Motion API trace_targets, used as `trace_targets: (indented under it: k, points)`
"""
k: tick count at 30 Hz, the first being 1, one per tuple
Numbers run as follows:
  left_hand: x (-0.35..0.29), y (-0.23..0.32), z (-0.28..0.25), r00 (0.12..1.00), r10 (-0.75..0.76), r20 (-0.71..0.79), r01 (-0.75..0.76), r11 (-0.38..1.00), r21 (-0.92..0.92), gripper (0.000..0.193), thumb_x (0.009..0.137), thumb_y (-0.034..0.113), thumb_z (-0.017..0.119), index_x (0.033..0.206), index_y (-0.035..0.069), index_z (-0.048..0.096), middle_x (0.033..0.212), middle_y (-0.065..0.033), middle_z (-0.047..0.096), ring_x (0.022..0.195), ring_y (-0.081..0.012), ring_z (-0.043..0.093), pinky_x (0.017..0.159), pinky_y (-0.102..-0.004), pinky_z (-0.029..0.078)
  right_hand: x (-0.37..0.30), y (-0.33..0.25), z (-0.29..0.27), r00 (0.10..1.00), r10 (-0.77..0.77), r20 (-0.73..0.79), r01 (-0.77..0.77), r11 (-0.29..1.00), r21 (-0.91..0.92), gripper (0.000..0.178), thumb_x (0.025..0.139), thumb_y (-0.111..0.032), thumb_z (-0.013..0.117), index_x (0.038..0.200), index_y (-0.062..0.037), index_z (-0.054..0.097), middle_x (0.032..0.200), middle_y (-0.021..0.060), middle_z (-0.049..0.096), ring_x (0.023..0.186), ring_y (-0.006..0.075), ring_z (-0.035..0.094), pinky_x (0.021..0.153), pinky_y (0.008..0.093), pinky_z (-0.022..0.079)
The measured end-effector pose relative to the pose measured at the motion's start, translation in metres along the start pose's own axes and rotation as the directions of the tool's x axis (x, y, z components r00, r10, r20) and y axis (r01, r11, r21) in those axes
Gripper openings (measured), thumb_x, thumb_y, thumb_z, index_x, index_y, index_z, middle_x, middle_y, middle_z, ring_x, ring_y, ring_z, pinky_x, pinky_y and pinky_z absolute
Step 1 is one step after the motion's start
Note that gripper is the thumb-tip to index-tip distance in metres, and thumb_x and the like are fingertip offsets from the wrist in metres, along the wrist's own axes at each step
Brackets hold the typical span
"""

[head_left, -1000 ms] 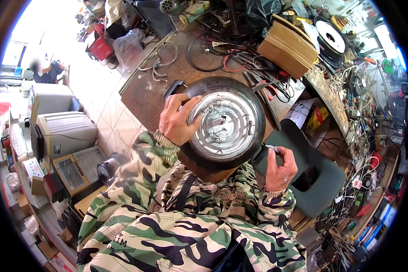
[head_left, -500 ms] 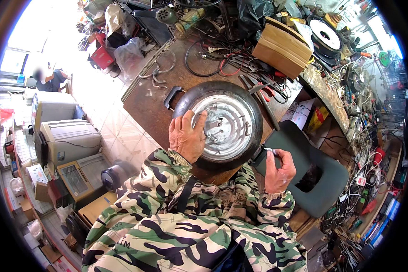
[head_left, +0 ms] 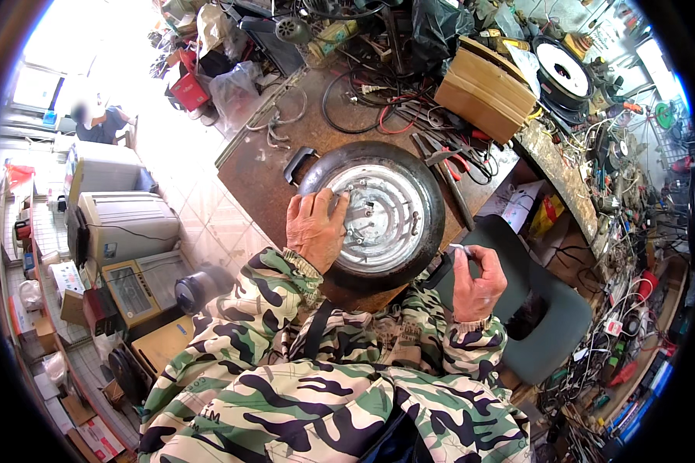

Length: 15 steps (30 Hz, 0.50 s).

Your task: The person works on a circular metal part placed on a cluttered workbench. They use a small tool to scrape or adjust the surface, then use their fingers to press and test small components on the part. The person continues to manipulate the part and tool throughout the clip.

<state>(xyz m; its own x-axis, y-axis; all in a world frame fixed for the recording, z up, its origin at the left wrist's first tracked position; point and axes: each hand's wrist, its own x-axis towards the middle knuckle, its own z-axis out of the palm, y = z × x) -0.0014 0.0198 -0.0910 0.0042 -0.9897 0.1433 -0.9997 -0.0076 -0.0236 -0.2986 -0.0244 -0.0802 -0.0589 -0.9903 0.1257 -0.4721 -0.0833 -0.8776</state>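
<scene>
A small wheel with a black tyre (head_left: 431,231) and a scuffed silvery rim (head_left: 390,197) lies flat on the brown workbench (head_left: 247,174). My left hand (head_left: 316,228) rests on its near left side, fingers slightly apart across the tyre and onto the rim's edge. Beside the wheel's near right edge, my right hand (head_left: 479,284) pinches a small silvery metal piece (head_left: 457,248) between thumb and curled fingers. Most of that piece is hidden. A black part (head_left: 439,268) shows just left of this hand. A black loop-shaped handle (head_left: 298,164) sticks out at the tyre's far left.
Pliers with red handles (head_left: 454,163) and a long dark bar (head_left: 457,199) lie right of the wheel. Behind are tangled cables (head_left: 347,108) and a cardboard box (head_left: 485,89). A dark green chair (head_left: 552,324) stands at my right. Far left, a person (head_left: 100,123) sits.
The view has shifted slightly. My right hand has turned a little, and less of the silvery piece shows. My left hand stays on the wheel.
</scene>
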Motion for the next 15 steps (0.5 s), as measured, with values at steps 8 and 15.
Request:
trace_targets:
  k: [8,15]
  points:
    - [-0.001,0.005,-0.002,1.0,0.003,0.012,-0.003,0.999,0.043,0.062,0.077,0.021,0.083,0.137,0.012,0.072,0.134,-0.0083,0.062,0.124,-0.0275,0.059,0.116,-0.0544,0.04,0.002,0.009,-0.011,0.999,0.045,-0.011,-0.045,0.999,0.005,0.014,0.091,-0.006,0.081,0.097,0.0031,0.073,0.089,0.0149,0.073,0.08,0.0287,0.073,0.076,0.0366,0.057]
    - [-0.004,0.004,-0.01,1.0,0.015,-0.007,-0.015,1.0,0.0,0.05,0.082,0.016,0.08,0.131,0.01,0.076,0.128,-0.0105,0.064,0.12,-0.031,0.062,0.113,-0.0542,0.042,0.001,0.023,-0.013,0.994,0.108,-0.028,-0.106,0.993,0.058,0.014,0.091,-0.006,0.081,0.097,0.0034,0.073,0.089,0.015,0.073,0.08,0.0273,0.073,0.077,0.0359,0.057]
